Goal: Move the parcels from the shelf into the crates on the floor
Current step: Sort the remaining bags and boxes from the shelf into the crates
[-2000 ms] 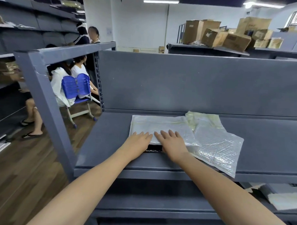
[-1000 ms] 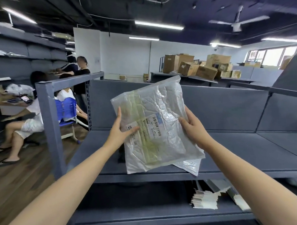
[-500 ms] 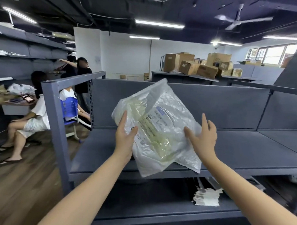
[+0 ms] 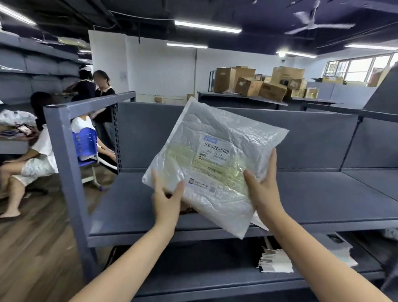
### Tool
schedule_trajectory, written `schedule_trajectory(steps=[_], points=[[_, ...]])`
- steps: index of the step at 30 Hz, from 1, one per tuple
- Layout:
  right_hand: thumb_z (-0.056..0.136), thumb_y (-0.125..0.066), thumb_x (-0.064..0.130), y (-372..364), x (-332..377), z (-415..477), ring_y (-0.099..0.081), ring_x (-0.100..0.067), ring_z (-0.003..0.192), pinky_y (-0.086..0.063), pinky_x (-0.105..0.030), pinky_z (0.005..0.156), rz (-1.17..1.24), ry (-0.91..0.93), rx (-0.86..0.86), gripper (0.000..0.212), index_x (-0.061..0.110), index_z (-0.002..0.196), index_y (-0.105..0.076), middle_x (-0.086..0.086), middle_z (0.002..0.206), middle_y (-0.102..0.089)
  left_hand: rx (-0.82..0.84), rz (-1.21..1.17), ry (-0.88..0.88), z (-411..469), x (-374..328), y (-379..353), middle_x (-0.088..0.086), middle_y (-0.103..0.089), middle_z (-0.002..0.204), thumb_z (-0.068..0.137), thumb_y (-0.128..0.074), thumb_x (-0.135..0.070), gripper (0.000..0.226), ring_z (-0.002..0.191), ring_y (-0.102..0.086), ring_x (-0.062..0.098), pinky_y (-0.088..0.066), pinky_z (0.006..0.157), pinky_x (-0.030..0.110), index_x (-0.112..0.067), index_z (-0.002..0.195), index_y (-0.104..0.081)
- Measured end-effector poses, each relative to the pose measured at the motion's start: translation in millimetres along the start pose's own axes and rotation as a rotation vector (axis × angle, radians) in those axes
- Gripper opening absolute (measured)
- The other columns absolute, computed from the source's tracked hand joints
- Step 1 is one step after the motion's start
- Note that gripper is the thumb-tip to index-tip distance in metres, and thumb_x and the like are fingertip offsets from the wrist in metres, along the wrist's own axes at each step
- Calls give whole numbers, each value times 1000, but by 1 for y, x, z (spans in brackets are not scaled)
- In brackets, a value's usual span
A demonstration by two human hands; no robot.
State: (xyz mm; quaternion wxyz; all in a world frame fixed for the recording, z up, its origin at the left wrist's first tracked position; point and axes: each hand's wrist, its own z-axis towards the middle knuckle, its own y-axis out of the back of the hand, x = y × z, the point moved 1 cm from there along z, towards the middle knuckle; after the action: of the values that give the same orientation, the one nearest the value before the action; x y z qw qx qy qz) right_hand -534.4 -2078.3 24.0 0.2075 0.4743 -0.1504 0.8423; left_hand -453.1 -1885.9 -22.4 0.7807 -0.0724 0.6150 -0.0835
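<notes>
I hold a flat stack of parcels (image 4: 211, 164) in clear bubble-wrap bags up in front of the grey shelf (image 4: 316, 200), tilted, with a barcode label facing me. My left hand (image 4: 167, 201) grips the lower left corner. My right hand (image 4: 263, 187) grips the right side, thumb on the front. A second bag's corner sticks out behind the front one near my right wrist. No crate is in view.
A grey upright post (image 4: 64, 159) stands at the shelf's left end. The lower shelf holds a stack of white cards (image 4: 275, 262). Several people sit and stand at the left by a blue chair (image 4: 85, 144). Cardboard boxes (image 4: 259, 85) are piled on far racks.
Both hands lifted the parcels off the shelf and raised them upright. Since half a second ago the stack has turned clockwise and my right hand has closed on its right edge.
</notes>
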Motion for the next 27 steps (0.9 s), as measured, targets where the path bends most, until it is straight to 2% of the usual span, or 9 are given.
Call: schedule_trajectory(steps=[2,5,6,10,14,16,18,21,27], points=[[92,-58,15,10,-1,7,-42,-8,132,-39,-43,108,-34,-5,59,84,45,147,-3,18,151,-25,-118,83,87,10,0,17,0,-27,125,86,-65,-36,88,100,-48,14,-39,106,40,-48,146,-1],[93,-55,13,22,-4,12,-52,-12,124,-45,-46,102,-28,-78,176,80,50,145,-6,16,147,-35,-69,315,-69,29,-13,33,5,-4,152,88,-61,-37,81,136,-21,13,-18,102,20,-45,147,-6],[94,-54,14,23,-6,12,-53,-12,123,-47,-45,100,-44,-100,218,79,51,144,-7,14,148,-34,20,352,-144,38,-18,36,2,-1,156,88,-61,-38,78,141,-16,13,-18,103,21,-46,146,-10],[93,-57,24,25,-20,7,-55,-13,122,-46,-46,101,-101,-173,300,73,57,140,-14,15,148,-35,525,481,-211,57,-30,40,-19,-28,145,73,-69,-50,88,133,-28,1,-27,111,29,-41,146,-22],[90,-61,28,19,-29,-4,-41,-13,133,-36,-47,110,-306,-137,206,72,47,144,-17,21,148,-30,447,570,-258,57,-8,44,-7,-39,134,76,-76,-29,82,124,-32,4,-26,101,23,-39,143,-29],[88,-64,25,14,-32,-9,-42,-12,127,-35,-42,111,-441,-119,146,72,39,146,-22,22,146,-29,407,591,-241,52,2,45,-6,-40,128,77,-76,-27,83,119,-34,5,-26,98,21,-35,144,-29],[86,-66,27,13,-37,-15,-48,-18,120,-36,-35,107,-583,-120,137,73,30,147,-26,8,149,-35,380,600,-215,47,9,47,-8,-39,125,77,-76,-27,83,118,-33,3,-25,97,20,-30,146,-29],[85,-68,27,12,-43,-26,-40,-21,133,-29,-22,96,-721,-180,229,77,20,149,-26,-7,148,-37,360,648,-206,36,19,55,-8,-42,125,77,-76,-30,82,118,-36,5,-27,95,20,-29,146,-30],[83,-68,34,19,-47,-68,-43,-27,131,-37,-34,101,-819,-300,395,84,21,150,-19,-7,152,-33,422,894,-151,-9,26,79,-5,-43,126,81,-69,-42,89,116,-41,10,-31,87,22,-38,149,-13]])
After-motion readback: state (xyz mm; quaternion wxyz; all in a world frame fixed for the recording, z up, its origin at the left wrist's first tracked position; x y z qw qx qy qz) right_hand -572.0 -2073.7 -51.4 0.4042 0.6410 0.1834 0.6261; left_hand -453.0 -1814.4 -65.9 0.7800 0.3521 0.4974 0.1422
